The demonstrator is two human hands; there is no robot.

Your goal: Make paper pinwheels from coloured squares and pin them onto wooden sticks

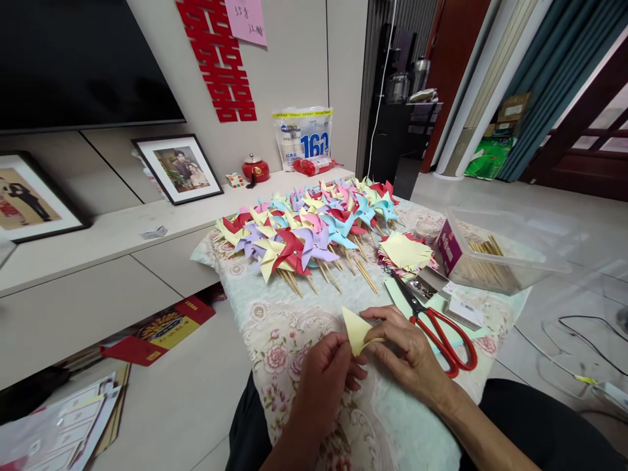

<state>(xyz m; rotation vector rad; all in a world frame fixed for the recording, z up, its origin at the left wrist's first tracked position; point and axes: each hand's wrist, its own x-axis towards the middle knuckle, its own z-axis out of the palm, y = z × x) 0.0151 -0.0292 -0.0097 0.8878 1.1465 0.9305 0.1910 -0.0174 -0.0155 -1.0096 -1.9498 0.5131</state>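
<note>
Both hands pinch a small pale yellow paper piece, folded into a triangle, just above the floral tablecloth. My left hand grips its lower left corner. My right hand holds its right side with fingertips. Red-handled scissors lie right beside my right hand. Further back rests a big heap of finished paper pinwheels on wooden sticks, in red, yellow, blue, purple and pink. A stack of cut yellow and red paper squares sits to the right of the heap.
A clear plastic box with wooden sticks stands at the right, with a small metal tin before it. Left is a low cabinet with framed photos, a red pot and a bag. Papers lie on the floor.
</note>
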